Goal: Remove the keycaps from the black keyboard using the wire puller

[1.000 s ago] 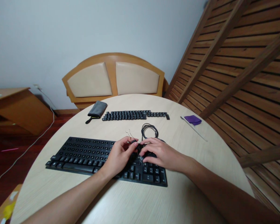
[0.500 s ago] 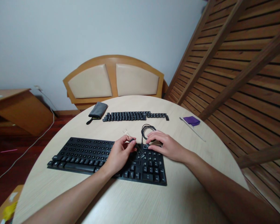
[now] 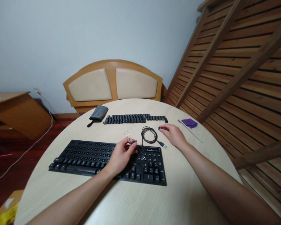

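A black keyboard (image 3: 81,169) lies before me, many upper keys on its left part stripped of their caps. My left hand (image 3: 119,156) is closed around a wire keycap puller (image 3: 140,153) with a dark middle, its lower wire ends over the right part of the keyboard. Beyond the keyboard's right end, my right hand (image 3: 174,135) pinches a small black keycap (image 3: 160,128) just above the table. Removed keycaps (image 3: 126,119) stand in rows farther back. The keyboard's coiled cable (image 3: 156,136) and its USB plug (image 3: 163,144) lie near my right hand.
On the round table (image 3: 192,175) are a grey pouch (image 3: 99,113) at the back left, and a purple cloth (image 3: 189,122) and a thin rod (image 3: 193,132) at the right. A chair or headboard (image 3: 113,76) stands behind; a slatted wooden panel (image 3: 243,81) leans at the right.
My right hand has moved from the keyboard's upper right, away and to the right, carrying a keycap toward the rows. My left hand stays nearly in place with the puller.
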